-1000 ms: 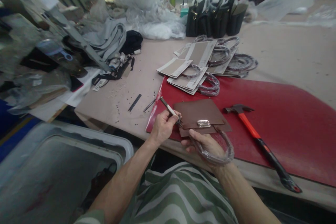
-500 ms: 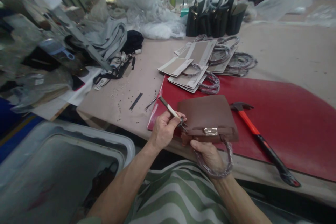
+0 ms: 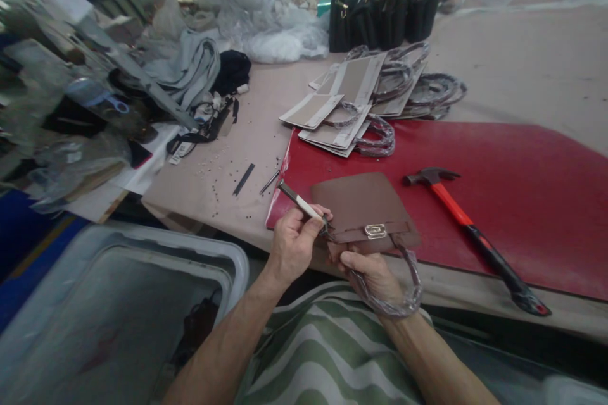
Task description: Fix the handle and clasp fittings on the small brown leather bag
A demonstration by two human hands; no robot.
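At the bag (image 3: 363, 205) — tool (image 3: 300, 204) (white-handled) in left hand (image 3: 293, 247)

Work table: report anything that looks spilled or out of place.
Small dark specks, perhaps rivets or studs, lie scattered loose over the beige table top, left of the red work mat. They look spilled, not gathered together.

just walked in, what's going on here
A person is working on a brown leather handbag held over a red mat. Their left hand holds a white-handled tool, its tip at the bag's edge, left of the silver clasp. Their right hand grips the plastic-wrapped handle. A hammer lies on the mat.
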